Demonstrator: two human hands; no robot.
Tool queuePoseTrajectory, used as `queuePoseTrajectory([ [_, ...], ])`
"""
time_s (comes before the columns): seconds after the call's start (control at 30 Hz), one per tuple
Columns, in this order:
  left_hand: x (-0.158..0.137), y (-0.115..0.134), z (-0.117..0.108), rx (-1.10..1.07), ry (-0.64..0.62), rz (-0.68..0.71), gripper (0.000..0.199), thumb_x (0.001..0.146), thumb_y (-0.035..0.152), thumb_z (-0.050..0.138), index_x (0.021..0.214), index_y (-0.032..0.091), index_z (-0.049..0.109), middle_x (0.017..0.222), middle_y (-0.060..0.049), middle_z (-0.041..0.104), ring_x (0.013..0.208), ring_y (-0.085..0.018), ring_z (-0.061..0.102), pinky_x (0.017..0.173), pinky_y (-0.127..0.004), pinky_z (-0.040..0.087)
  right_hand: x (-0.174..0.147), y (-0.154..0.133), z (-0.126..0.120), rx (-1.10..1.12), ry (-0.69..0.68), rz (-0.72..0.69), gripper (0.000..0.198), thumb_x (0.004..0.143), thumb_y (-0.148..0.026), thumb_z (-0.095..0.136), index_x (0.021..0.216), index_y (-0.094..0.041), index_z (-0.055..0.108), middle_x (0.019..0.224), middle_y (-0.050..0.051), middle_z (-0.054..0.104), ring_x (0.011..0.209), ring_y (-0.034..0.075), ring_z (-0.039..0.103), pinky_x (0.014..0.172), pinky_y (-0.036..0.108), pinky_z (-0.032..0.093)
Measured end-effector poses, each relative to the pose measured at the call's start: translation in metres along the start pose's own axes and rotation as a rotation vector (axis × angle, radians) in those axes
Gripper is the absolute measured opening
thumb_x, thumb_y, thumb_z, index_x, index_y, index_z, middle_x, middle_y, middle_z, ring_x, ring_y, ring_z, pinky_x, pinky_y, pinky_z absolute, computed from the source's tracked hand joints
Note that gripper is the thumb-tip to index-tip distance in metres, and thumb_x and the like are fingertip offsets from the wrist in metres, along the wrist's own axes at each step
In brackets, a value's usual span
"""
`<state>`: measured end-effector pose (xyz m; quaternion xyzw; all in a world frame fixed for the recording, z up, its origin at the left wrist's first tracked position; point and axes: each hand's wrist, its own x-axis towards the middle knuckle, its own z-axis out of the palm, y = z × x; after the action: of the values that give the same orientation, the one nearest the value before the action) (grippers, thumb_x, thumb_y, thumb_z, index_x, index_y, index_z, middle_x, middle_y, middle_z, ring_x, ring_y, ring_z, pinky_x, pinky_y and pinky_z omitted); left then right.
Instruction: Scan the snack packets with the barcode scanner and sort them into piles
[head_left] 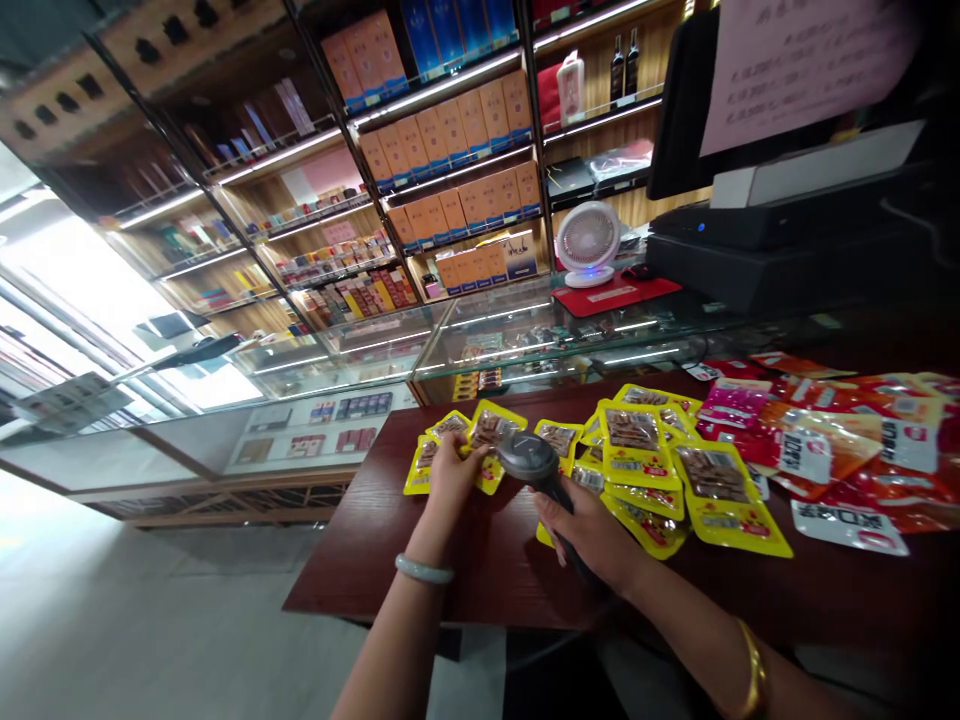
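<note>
My right hand point(589, 525) is wrapped round the handle of a dark handheld barcode scanner point(529, 455), whose head points forward and left. Just left of the scanner, my left hand point(454, 470) pinches the edge of a yellow snack packet point(491, 425) with a clear window showing brown pieces. Other yellow packets point(420, 468) lie under and beside my left hand. To the right of the scanner is a loose pile of the same yellow packets point(634, 450), overlapping one another. All of them rest on a dark red wooden counter point(360, 545).
Red and orange snack bags point(847, 440) are heaped at the right. Behind the counter stand a glass display case point(517, 330), a white fan point(589, 245) on a red mat point(619, 295), and a monitor point(682, 110). Shelves with orange boxes point(450, 125) line the wall.
</note>
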<state>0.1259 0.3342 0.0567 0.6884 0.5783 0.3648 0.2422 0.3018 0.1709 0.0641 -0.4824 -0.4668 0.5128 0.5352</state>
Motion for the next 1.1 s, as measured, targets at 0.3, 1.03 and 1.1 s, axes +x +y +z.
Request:
queuePoseTrajectory([
  [0.3, 0.012, 0.013, 0.008, 0.173, -0.103, 0.125, 0.04, 0.086, 0.039, 0.065, 0.122, 0.02, 0.064, 0.123, -0.013, 0.07, 0.116, -0.027, 0.063, 0.101, -0.039, 0.045, -0.005, -0.01, -0.001, -0.041, 0.007, 0.028, 0.041, 0.088, -0.058, 0.058, 0.105, -0.021, 0.054, 0.055, -0.011, 0.049, 0.04, 0.011, 0.046, 0.04, 0.024, 0.04],
  [1.03, 0.022, 0.0, -0.012, 0.763, -0.335, 0.217, 0.085, 0.08, 0.047, 0.074, 0.154, 0.024, 0.04, 0.146, -0.018, 0.058, 0.142, -0.037, 0.045, 0.118, -0.049, 0.023, -0.008, -0.003, -0.006, -0.069, 0.004, 0.068, 0.041, 0.087, -0.055, 0.063, 0.113, -0.022, 0.059, 0.053, -0.011, 0.05, 0.037, 0.011, 0.048, 0.038, 0.022, 0.04],
  [1.1, 0.018, 0.001, -0.01, 0.78, -0.284, 0.157, 0.086, 0.075, 0.047, 0.078, 0.149, 0.017, 0.045, 0.139, -0.022, 0.062, 0.132, -0.037, 0.055, 0.11, -0.043, 0.034, -0.01, -0.003, -0.007, -0.062, 0.009, 0.06, 0.042, 0.086, -0.055, 0.062, 0.112, -0.022, 0.059, 0.054, -0.01, 0.05, 0.037, 0.011, 0.048, 0.038, 0.023, 0.041],
])
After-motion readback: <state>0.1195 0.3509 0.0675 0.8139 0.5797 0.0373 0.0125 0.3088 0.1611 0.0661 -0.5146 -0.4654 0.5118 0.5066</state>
